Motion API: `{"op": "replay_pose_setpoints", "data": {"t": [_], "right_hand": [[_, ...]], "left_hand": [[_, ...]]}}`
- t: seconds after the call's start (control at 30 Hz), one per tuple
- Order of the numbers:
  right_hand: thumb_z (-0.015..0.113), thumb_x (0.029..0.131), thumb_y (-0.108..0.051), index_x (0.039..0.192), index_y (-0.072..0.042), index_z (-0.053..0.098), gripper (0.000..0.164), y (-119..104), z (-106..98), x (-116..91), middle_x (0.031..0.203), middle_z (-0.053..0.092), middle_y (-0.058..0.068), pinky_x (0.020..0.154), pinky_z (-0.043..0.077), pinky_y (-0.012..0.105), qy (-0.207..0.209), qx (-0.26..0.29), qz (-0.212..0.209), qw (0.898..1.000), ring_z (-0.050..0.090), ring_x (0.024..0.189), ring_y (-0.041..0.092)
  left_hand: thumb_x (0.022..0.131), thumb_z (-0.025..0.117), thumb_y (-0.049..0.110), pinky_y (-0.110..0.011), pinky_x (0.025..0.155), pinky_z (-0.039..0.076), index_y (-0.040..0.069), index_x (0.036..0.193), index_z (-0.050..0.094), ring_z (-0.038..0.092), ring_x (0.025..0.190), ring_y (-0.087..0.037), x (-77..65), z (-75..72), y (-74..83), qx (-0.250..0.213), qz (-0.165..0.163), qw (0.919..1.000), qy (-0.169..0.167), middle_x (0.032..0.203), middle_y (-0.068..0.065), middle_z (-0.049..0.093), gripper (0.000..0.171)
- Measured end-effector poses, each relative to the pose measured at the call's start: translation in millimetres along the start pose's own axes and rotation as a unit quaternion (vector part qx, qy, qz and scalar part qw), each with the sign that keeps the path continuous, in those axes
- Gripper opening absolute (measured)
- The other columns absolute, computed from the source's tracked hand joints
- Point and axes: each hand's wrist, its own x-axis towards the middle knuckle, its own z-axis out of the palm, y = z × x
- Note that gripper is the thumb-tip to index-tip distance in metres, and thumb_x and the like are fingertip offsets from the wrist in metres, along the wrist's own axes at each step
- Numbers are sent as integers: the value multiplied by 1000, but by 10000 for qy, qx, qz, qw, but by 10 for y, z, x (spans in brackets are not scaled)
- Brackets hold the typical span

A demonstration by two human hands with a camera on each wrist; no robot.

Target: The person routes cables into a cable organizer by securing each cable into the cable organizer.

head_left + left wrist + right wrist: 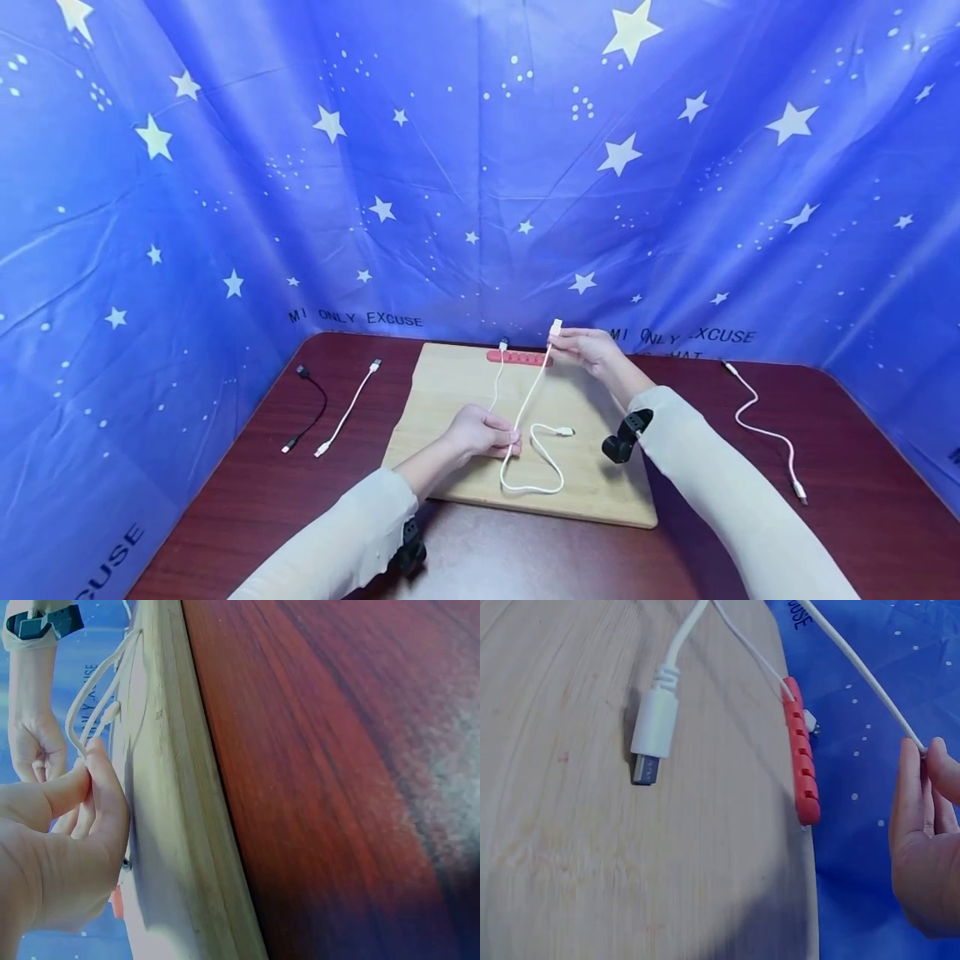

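Observation:
In the head view, my left hand (480, 433) pinches a white USB cable (531, 396) partway along its length, low over a wooden board. Up by the board's far edge, my right hand (588, 350) pinches the same cable just below its raised plug (556, 327). The stretch between both hands runs fairly straight. Below the left hand the cable loops across the board, its other plug (654, 724) lying on the wood in the right wrist view. Beside the right hand is a red slotted cable holder (802, 757), with a second white cable (497, 383) in its leftmost slot.
The wooden board (450, 379) lies on a dark red table (247, 492). At left lie a short black cable (321, 408) and a short white cable (348, 417); another white cable (765, 429) lies at right. A blue starry curtain (480, 167) hangs behind and on both sides.

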Motion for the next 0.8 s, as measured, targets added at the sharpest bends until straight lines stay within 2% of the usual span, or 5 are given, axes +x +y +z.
{"op": "replay_pose_setpoints", "data": {"t": [0.13,0.33,0.5,0.63,0.8], "right_hand": [[56,88,14,137,14,37,53,67,58,81,70,70,0,89,57,28,-2,-143,-47,9999,71,69,10],[60,86,12,137,13,40,55,92,166,232,68,69,-3,77,60,22,96,-455,14,9989,70,70,9],[57,89,9,139,11,38,53,72,227,305,68,68,-4,70,58,16,34,-644,236,9976,68,70,8],[56,91,6,140,12,35,53,71,264,328,71,67,-4,82,58,21,-81,-539,288,9981,66,73,8],[57,92,2,137,10,40,49,90,277,326,84,69,-1,107,46,35,-89,-959,178,9952,66,78,6]], "left_hand": [[83,69,-3,-22,64,60,-12,101,68,72,68,-15,-18,-13,-29,60,35,9999,156,90,-26,73,21],[83,69,-4,-19,62,59,-13,99,68,70,63,-11,-28,-37,-45,94,157,9994,310,88,-27,72,18],[83,68,-4,-19,61,59,-14,98,68,68,61,-9,-21,-45,-46,133,200,9991,344,87,-28,72,18],[83,69,-4,-19,60,59,-13,98,68,68,61,-9,-20,-54,-45,161,222,9989,392,87,-27,72,18],[82,69,-5,-19,60,59,-13,99,68,70,63,-11,-28,-72,-64,101,178,9985,503,88,-27,72,19]]}}
